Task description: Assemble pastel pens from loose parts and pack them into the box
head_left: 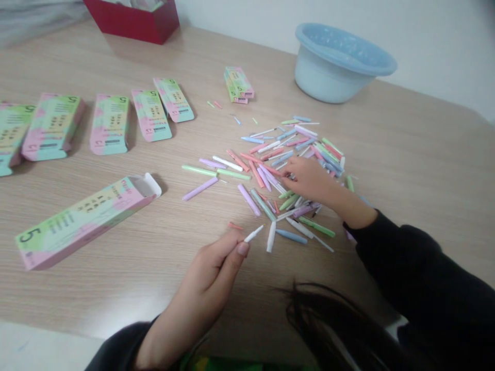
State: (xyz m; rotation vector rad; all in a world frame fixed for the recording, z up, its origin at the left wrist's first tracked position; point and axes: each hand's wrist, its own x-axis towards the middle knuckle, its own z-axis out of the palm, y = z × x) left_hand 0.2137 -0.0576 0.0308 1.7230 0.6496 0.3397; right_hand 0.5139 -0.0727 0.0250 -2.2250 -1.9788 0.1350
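Between the thumb and fingers of my left hand (211,275) is a white pen refill (254,234), its thin tip pointing up and right. My right hand (307,178) reaches into a loose pile of pen parts, fingers bent together at a red pen barrel (266,166); whether they grip it is not clear. Around it lie purple, green, blue, white and red barrels, caps and thin refills. A white cap (271,237) and a blue barrel (291,236) rest near my left hand. A lone purple barrel (200,189) lies left of the pile.
A long open carton (87,221) lies on the left of the wooden table (185,288). Several similar cartons (110,123) stand in a row behind it. Two small boxes (238,84), a blue basin (336,77) and a red box (135,20) are at the back.
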